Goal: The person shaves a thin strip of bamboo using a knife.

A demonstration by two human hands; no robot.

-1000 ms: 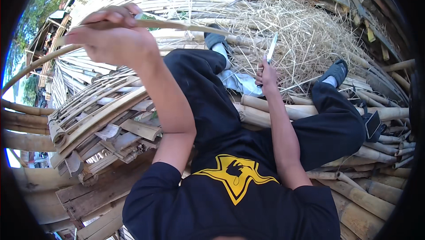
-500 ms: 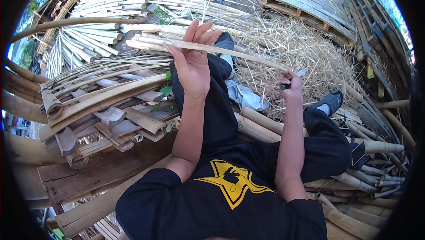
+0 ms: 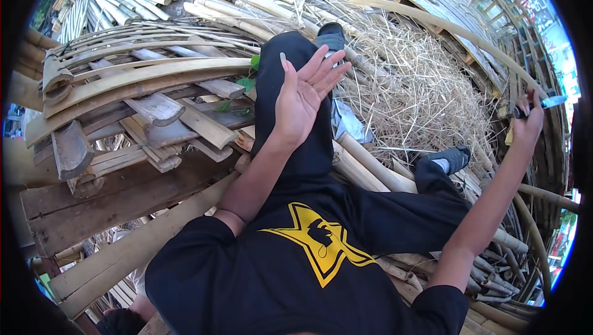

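My left hand [image 3: 301, 103] is raised over my left knee, palm up, fingers stretched out and nothing in it. Far out to the right, my right hand [image 3: 529, 119] is closed around the dark handle of a knife [image 3: 554, 101], its pale blade pointing right. The same hand also grips the near end of a long, thin bamboo strip [image 3: 454, 26]. From there the strip arcs up and left, its other end hanging free beyond my left shoe.
Split bamboo pieces [image 3: 154, 109] are stacked at the left. Straw-like shavings [image 3: 420, 82] cover the ground ahead. A wooden pallet [image 3: 457, 1] lies at the back right, and bamboo poles [image 3: 370, 159] run by my legs. Another person's head [image 3: 120, 321] shows at lower left.
My right hand has swung far to the right and outward, carrying the knife and strip along. The strip has left my left hand, which has shifted slightly right and down.
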